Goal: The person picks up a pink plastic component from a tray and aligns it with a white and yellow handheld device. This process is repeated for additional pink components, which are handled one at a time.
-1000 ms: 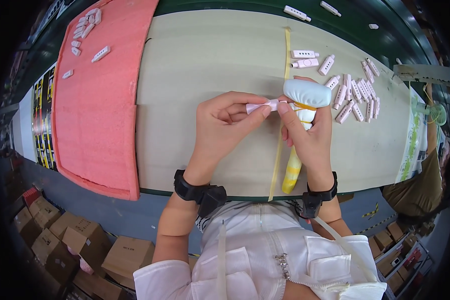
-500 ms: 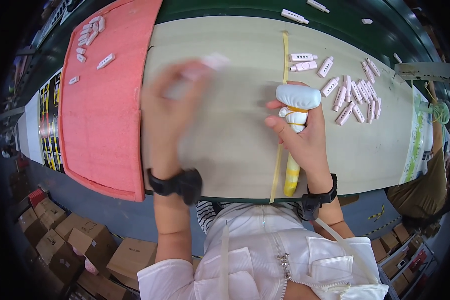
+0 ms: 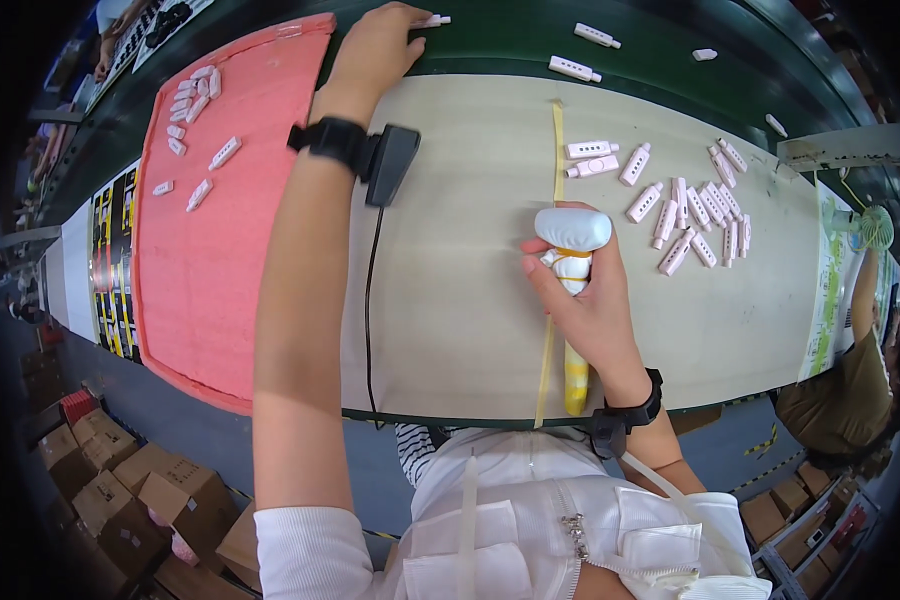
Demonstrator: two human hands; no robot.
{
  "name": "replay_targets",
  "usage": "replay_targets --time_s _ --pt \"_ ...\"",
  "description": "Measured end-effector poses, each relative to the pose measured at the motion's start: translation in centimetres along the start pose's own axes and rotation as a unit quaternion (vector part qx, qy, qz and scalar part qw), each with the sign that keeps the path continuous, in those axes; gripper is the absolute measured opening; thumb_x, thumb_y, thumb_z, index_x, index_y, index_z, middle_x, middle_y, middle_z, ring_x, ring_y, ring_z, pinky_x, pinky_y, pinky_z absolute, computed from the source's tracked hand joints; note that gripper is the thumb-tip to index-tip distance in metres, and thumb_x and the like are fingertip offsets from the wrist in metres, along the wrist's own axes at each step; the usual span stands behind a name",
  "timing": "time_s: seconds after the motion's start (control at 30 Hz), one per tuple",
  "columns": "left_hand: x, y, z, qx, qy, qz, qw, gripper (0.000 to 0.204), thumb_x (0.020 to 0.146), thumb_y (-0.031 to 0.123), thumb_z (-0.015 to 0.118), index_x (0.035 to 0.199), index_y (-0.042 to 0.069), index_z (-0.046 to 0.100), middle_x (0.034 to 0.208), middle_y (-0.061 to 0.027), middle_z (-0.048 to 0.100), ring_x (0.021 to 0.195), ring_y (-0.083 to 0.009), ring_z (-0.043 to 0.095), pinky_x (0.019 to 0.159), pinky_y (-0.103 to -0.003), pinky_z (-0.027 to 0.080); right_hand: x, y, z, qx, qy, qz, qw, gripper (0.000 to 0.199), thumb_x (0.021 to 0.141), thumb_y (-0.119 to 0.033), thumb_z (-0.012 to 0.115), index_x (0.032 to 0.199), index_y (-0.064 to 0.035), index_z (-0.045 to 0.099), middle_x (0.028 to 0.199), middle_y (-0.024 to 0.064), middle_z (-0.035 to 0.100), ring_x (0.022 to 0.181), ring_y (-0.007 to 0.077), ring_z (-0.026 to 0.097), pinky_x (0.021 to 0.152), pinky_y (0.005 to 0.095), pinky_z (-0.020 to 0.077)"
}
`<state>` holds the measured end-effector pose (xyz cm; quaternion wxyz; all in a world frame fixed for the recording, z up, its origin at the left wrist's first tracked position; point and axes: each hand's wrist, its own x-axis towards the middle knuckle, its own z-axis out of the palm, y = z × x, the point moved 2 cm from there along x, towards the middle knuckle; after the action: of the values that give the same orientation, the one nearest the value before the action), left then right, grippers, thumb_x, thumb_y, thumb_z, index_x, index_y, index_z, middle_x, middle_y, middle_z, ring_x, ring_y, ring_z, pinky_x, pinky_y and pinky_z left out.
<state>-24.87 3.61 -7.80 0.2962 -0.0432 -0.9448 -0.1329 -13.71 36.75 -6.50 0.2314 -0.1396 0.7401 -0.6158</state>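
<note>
At the far edge, my left hand point(image 3: 372, 55) reaches over the dark green surface, fingertips at a small pale pink casing point(image 3: 436, 20). Its thumb stands apart from that piece, and the hand partly covers it. My right hand point(image 3: 595, 310) is wrapped around a padded mallet point(image 3: 573, 230) above the beige work mat. The mallet's pale head is bound with orange bands, and its yellow handle point(image 3: 576, 385) points toward me. Right of the hand lie several pale pink bottle-shaped casings point(image 3: 676, 252), some with rows of dark dots.
A raised-edge pink mat point(image 3: 210, 290) on the left carries more casings point(image 3: 200, 95). Other casings point(image 3: 575, 68) lie on the green surface point(image 3: 500, 45) beyond the beige mat. Yellow tape point(image 3: 543, 375) runs down the beige mat point(image 3: 450, 300). A small green fan point(image 3: 876, 228) stands at the right.
My left hand has moved from above the beige mat to the far green surface. Another casing now lies on the pink mat. My right hand still holds the mallet. The view has shifted slightly.
</note>
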Motion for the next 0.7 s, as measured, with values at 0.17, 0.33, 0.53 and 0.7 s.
replay_targets --time_s 0.17,0.33,0.53,0.7 --pt "0.6 3.0 -1.8 -0.047 -0.097 -0.148 0.983 0.022 0.093 0.012 0.063 0.109 0.002 0.072 0.098 -0.0187 0.072 0.089 -0.0342 0.069 0.083 -0.042 0.054 0.2 0.1 0.0 -0.008 0.000 -0.023 1.000 0.050 0.096 -0.010 0.071 0.138 -0.0071 0.045 0.104 0.0046 0.069 0.076 0.0045 0.060 0.056 0.0203 0.0479" --pt "-5.4 9.6 -1.6 -0.237 -0.045 -0.212 0.947 0.028 0.075 0.009 0.076 0.100 0.000 0.072 0.086 -0.0133 0.073 0.077 -0.0267 0.071 0.074 -0.036 0.057 0.2 -1.0 -1.3 0.002 0.036 0.016 0.999 0.042 0.100 -0.016 0.065 0.137 -0.0069 0.046 0.100 0.0057 0.070 0.066 0.0054 0.059 0.053 0.0204 0.0458" --pt "-14.4 19.1 -4.1 -0.293 -0.013 -0.245 0.924 0.024 0.069 0.002 0.080 0.091 0.001 0.070 0.106 -0.0091 0.070 0.089 -0.0281 0.066 0.074 -0.035 0.054 0.0 -2.3 -1.4 -0.105 -0.041 0.036 0.993 0.035 0.104 -0.019 0.056 0.135 -0.0046 0.049 0.094 0.0085 0.070 0.059 0.0086 0.059 0.052 0.0234 0.0461" --pt "-15.1 19.1 -3.5 -0.280 -0.006 -0.216 0.935 0.024 0.066 -0.001 0.080 0.087 0.003 0.070 0.100 -0.0070 0.069 0.089 -0.0290 0.063 0.076 -0.037 0.052 -0.5 -3.4 -0.3 -0.151 -0.042 -0.008 0.988 0.034 0.104 -0.018 0.055 0.134 -0.0030 0.050 0.089 0.0078 0.070 0.063 0.0099 0.061 0.054 0.0261 0.0474"
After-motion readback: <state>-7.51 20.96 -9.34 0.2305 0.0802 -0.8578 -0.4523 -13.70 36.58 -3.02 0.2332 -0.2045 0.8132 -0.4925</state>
